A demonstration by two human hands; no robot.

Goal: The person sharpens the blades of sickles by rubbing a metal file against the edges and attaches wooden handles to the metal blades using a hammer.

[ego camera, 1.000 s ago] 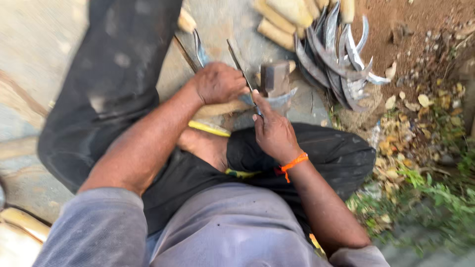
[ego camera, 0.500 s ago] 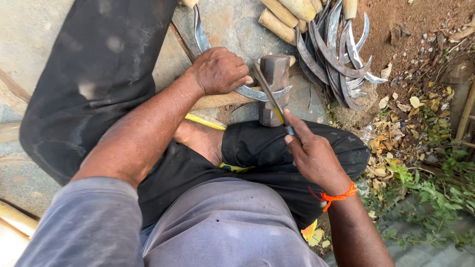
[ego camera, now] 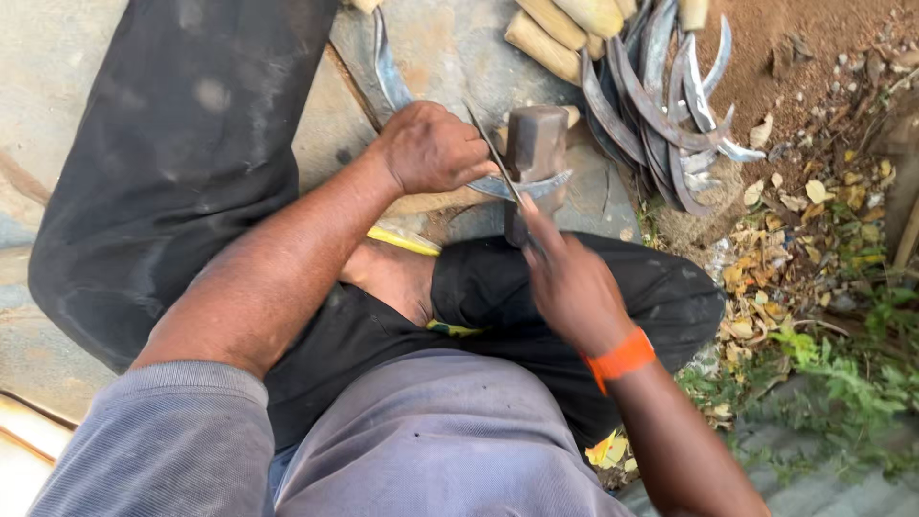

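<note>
My left hand point(ego camera: 433, 148) is closed on a curved sickle blade point(ego camera: 387, 72), pressing it down against a small metal anvil block point(ego camera: 536, 144). The blade's tip pokes out past the block on the right. My right hand point(ego camera: 570, 273), with an orange band at the wrist, grips a thin metal file point(ego camera: 493, 153) that slants across the blade's edge by the block. I sit with legs in dark trousers folded under my arms.
A pile of several curved sickle blades point(ego camera: 661, 105) with pale wooden handles point(ego camera: 560, 33) lies at the upper right. Bare soil, dry leaves point(ego camera: 795, 239) and green weeds are to the right. A stone slab point(ego camera: 450, 48) lies under the work.
My right hand has slid back toward my body and then forward again, stroking the file along the blade. The left hand has stayed clamped on the sickle. The camera view has shifted slightly.
</note>
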